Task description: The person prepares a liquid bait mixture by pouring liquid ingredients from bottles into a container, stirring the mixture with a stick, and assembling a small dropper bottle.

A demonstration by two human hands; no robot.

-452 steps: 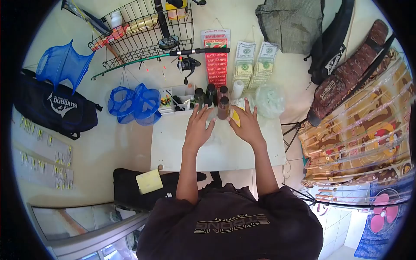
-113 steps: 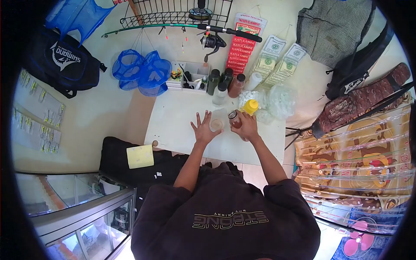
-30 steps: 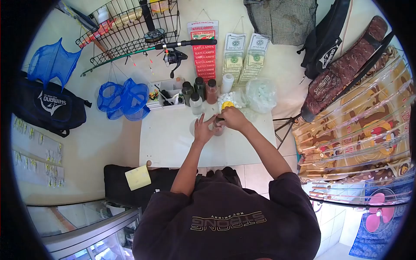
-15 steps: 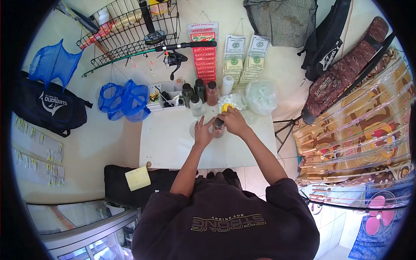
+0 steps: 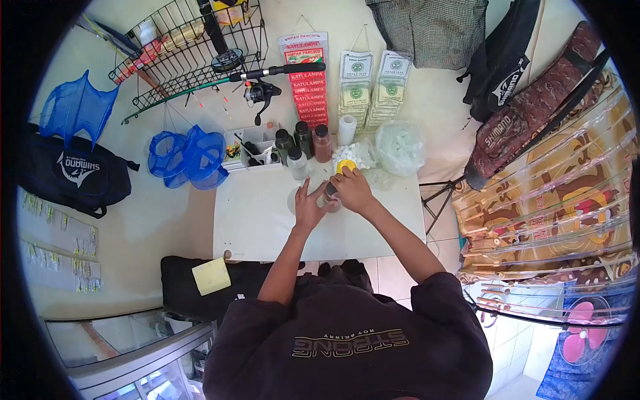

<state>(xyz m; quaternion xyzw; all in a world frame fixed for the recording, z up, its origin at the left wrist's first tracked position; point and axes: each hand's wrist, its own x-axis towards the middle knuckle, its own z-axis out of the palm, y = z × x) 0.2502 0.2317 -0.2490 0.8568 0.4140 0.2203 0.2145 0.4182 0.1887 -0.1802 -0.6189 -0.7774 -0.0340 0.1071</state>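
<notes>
the small bottle point(image 5: 331, 206) is between the two hands, over the worktop point(image 5: 267, 233): the left hand point(image 5: 309, 208) curves about its side, thumb and forefinger on it, other fingers spread, while the right hand point(image 5: 355, 191) grips its dark cap point(image 5: 331, 189). just beyond the right hand is a yellow lid point(image 5: 345, 165); farther out, a clear bottle point(image 5: 297, 168) stands beyond the left hand, and a bulging plastic bag point(image 5: 401, 148) lies beyond the right hand, off to its right.
</notes>
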